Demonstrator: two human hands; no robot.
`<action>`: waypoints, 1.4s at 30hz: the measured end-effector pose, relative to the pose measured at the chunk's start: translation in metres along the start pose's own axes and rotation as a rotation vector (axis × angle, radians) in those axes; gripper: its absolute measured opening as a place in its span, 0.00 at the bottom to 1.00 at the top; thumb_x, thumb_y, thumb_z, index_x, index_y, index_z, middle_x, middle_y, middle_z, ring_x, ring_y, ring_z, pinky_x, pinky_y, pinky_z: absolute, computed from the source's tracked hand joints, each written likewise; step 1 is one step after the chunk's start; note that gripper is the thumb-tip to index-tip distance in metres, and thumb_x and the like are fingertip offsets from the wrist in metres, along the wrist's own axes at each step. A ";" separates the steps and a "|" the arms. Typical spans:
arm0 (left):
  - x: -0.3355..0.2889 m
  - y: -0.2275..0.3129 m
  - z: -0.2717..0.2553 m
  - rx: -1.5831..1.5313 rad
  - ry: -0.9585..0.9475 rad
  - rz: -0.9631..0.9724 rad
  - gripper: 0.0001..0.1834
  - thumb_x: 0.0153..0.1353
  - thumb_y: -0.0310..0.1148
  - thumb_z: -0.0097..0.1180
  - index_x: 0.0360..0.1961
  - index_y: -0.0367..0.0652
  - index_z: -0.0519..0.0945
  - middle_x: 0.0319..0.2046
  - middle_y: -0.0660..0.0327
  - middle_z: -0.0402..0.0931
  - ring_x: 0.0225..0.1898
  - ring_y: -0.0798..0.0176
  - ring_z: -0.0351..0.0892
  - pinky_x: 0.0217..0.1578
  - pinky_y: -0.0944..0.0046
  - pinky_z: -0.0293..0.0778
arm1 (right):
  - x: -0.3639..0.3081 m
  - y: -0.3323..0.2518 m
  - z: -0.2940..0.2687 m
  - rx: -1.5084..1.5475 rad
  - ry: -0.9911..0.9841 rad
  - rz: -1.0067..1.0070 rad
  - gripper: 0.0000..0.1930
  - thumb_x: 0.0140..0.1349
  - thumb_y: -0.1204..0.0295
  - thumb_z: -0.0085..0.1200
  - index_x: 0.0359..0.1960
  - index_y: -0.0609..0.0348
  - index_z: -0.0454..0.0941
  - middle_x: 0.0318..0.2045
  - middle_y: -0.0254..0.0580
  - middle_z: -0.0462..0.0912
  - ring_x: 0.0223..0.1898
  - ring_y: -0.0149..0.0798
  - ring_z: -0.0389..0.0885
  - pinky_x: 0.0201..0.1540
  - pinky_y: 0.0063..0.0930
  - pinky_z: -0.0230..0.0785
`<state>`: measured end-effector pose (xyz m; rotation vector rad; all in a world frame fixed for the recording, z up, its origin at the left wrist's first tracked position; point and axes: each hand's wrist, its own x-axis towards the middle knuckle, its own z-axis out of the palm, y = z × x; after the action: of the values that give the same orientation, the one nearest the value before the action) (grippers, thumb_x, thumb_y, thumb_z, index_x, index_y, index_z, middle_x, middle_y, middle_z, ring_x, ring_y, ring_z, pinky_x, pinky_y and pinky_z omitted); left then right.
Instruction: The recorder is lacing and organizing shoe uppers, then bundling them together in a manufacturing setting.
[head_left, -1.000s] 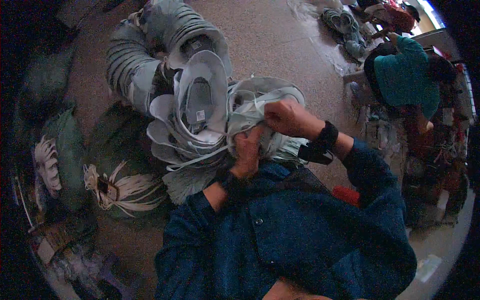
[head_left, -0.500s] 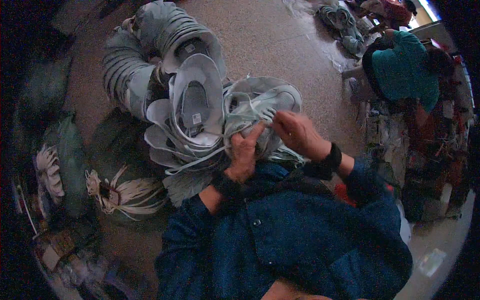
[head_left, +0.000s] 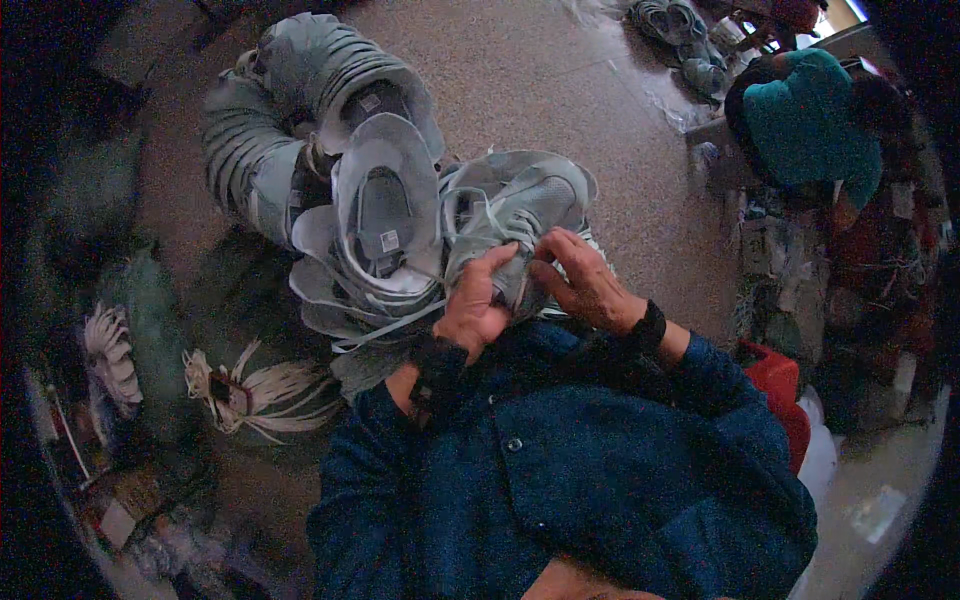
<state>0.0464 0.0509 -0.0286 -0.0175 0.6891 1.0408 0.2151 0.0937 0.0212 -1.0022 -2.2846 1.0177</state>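
A pale grey shoe upper [head_left: 540, 205] lies in front of me, with a light shoelace [head_left: 488, 212] looped over its opening. My left hand [head_left: 475, 305] is closed on the near side of this upper, thumb along its lacing. At the upper's near right side, my right hand [head_left: 592, 285] has its fingers bent and pinched together; what is between the fingertips is hidden. Just left of the upper, a nested stack of similar uppers [head_left: 388, 205] shows grey insides with a small white label.
More nested uppers [head_left: 245, 150] curve away at the far left. A bundle of cream laces [head_left: 285, 400] lies left of me, beside green sacking [head_left: 150, 330]. Something red [head_left: 778, 390] is by my right elbow. A person in a teal top [head_left: 810, 120] bends at the far right.
My right hand has come down toward me, from pulling at laces to the upper's near side. The bunched lace strands over the upper have gone. My left hand still grips it.
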 end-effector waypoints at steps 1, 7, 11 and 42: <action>-0.007 -0.005 0.001 0.214 -0.006 0.171 0.18 0.58 0.36 0.59 0.49 0.40 0.76 0.45 0.57 0.79 0.46 0.55 0.78 0.50 0.56 0.74 | -0.002 0.000 0.000 0.008 -0.004 0.038 0.10 0.60 0.71 0.53 0.36 0.63 0.67 0.31 0.55 0.71 0.35 0.61 0.71 0.37 0.46 0.65; 0.010 -0.008 -0.008 -0.132 0.189 -0.105 0.19 0.58 0.36 0.59 0.50 0.41 0.76 0.45 0.58 0.78 0.47 0.57 0.77 0.51 0.56 0.73 | -0.003 0.009 0.009 0.027 0.073 0.067 0.06 0.62 0.78 0.51 0.38 0.61 0.68 0.28 0.44 0.73 0.30 0.38 0.73 0.34 0.31 0.67; 0.007 0.005 -0.006 -0.169 0.057 -0.196 0.18 0.59 0.35 0.58 0.49 0.39 0.75 0.45 0.56 0.78 0.46 0.57 0.78 0.50 0.54 0.73 | 0.000 0.015 0.012 0.165 0.053 0.106 0.06 0.63 0.78 0.50 0.39 0.61 0.68 0.28 0.42 0.73 0.31 0.34 0.71 0.36 0.29 0.67; -0.021 0.008 0.016 0.260 -0.003 0.349 0.16 0.58 0.35 0.57 0.46 0.41 0.78 0.42 0.56 0.81 0.43 0.54 0.80 0.48 0.54 0.75 | 0.003 0.001 0.021 0.303 0.212 0.159 0.06 0.60 0.76 0.55 0.35 0.63 0.71 0.28 0.38 0.76 0.32 0.29 0.73 0.37 0.26 0.68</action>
<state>0.0418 0.0440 -0.0021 0.3398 0.8389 1.2754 0.1999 0.0869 0.0073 -1.1149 -1.8373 1.2156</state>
